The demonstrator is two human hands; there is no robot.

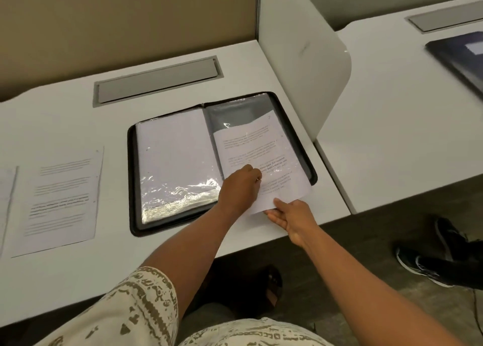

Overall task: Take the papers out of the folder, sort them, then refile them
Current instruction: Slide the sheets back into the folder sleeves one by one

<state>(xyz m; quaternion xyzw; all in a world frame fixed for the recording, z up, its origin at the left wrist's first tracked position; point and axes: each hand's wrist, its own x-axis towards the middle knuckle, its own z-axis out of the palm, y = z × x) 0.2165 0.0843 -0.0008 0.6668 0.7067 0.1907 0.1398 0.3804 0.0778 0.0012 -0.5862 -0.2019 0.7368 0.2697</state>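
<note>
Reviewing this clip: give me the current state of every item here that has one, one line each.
folder: open flat on the desk.
printed sheet: partly inside the right-hand sleeve, near end sticking out.
left page sleeve: holds a blank-looking sheet.
loose sheet: flat on the desk, left of the folder.
left hand: fingers curled on the printed sheet.
right hand: pinches the sheet's near edge.

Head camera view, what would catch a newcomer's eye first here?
The open black folder lies mid-desk, its plastic sleeves glaring. At its right page both hands work a printed sheet: the left hand holds the sleeve edge, the right hand grips the sheet's lower corner. Another printed page lies to the folder's left.
</note>
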